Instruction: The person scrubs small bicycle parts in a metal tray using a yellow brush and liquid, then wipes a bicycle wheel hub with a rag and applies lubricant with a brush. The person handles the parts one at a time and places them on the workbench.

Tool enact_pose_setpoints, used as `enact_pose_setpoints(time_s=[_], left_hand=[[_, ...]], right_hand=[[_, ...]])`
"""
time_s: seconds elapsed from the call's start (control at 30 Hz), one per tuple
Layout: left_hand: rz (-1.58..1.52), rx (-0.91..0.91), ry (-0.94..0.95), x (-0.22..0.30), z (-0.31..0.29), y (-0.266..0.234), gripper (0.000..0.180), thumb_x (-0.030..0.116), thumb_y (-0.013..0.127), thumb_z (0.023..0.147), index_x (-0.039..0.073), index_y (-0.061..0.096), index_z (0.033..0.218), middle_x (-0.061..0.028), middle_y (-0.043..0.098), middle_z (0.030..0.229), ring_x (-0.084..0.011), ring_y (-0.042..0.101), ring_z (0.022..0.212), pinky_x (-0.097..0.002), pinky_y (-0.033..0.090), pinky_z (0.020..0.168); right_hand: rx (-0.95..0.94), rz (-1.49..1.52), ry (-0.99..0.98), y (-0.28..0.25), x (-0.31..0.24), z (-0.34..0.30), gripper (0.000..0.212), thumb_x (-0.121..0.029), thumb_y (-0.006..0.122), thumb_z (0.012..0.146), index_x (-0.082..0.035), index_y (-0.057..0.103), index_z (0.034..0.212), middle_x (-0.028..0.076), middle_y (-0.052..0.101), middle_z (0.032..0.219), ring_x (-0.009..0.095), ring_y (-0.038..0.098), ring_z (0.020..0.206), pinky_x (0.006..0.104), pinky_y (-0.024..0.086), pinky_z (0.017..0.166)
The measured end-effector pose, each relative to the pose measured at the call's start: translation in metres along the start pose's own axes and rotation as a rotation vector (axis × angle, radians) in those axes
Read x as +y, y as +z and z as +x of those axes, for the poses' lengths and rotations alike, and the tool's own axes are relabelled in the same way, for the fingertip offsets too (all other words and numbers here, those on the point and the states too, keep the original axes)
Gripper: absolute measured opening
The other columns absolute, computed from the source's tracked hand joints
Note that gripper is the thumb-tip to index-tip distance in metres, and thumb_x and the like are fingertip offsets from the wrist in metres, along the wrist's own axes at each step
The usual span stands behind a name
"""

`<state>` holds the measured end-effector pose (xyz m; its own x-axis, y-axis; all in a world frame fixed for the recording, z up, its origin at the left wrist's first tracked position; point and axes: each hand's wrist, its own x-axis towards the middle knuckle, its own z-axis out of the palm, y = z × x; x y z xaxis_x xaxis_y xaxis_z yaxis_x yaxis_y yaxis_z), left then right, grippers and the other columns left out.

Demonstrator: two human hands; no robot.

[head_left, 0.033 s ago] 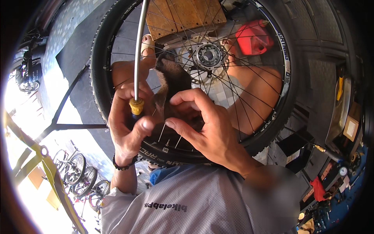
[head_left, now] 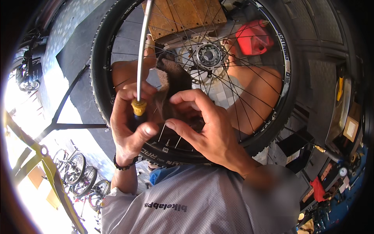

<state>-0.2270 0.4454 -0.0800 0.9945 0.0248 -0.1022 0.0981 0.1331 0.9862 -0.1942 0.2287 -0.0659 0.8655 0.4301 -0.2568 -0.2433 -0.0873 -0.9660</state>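
A bicycle wheel [head_left: 281,105] with black spokes and a knobbly tyre stands before me, its hub [head_left: 208,55] and disc rotor in the middle. In my left hand [head_left: 126,138] is a screwdriver [head_left: 138,106] with a yellow and dark handle; its long metal shaft points away and leaves the upper edge. A crumpled brown rag [head_left: 176,76] hangs between my hands, over the spokes. My right hand [head_left: 214,134] curls its fingers and thumb round the rag's lower part, near the rim and the valve [head_left: 168,142]. The fingertips there are partly in shadow.
Beyond the wheel are a wooden box [head_left: 187,15] and a red object [head_left: 254,38]. My bare legs show through the spokes. A yellow-green bicycle frame [head_left: 50,167] and several bicycles [head_left: 80,175] are at left. Tools and a small cardboard box [head_left: 351,126] lie at right.
My left hand has shifted slightly to the right and down with the screwdriver, whose shaft leans a little more to the right. My right hand and the wheel look unchanged.
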Motion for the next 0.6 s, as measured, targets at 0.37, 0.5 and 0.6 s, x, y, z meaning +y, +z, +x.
enact_pose_setpoints(time_s=[0.37,0.5,0.6], left_hand=[[0.206,0.102,-0.172,0.006,0.005,0.021,0.045,0.004,0.089,0.095,-0.002,0.061,0.131,-0.0083,0.077,0.113,-0.0089,0.071,0.096,-0.0247,0.057,0.085],[0.108,0.069,-0.146,0.006,0.018,0.026,0.043,0.008,0.086,0.099,-0.002,0.060,0.132,-0.0109,0.078,0.116,-0.0066,0.069,0.085,-0.0216,0.055,0.072],[0.221,0.138,-0.037,0.006,0.032,0.022,0.035,0.010,0.078,0.106,-0.002,0.058,0.131,-0.0124,0.079,0.109,-0.0063,0.064,0.069,-0.0195,0.049,0.058]], right_hand=[[-0.031,-0.423,-0.258,-0.035,0.029,0.003,0.037,-0.023,0.094,0.087,-0.002,0.075,0.111,0.014,0.071,0.131,0.032,0.069,0.121,0.0418,0.057,0.098],[-0.021,-0.108,-0.285,-0.040,0.046,-0.003,0.029,-0.028,0.084,0.096,-0.004,0.072,0.106,0.007,0.069,0.107,0.024,0.067,0.099,0.0384,0.053,0.090],[0.137,0.320,-0.192,-0.048,0.048,-0.018,0.025,-0.024,0.078,0.098,-0.006,0.064,0.108,0.004,0.066,0.093,0.013,0.060,0.083,0.0309,0.048,0.077]])
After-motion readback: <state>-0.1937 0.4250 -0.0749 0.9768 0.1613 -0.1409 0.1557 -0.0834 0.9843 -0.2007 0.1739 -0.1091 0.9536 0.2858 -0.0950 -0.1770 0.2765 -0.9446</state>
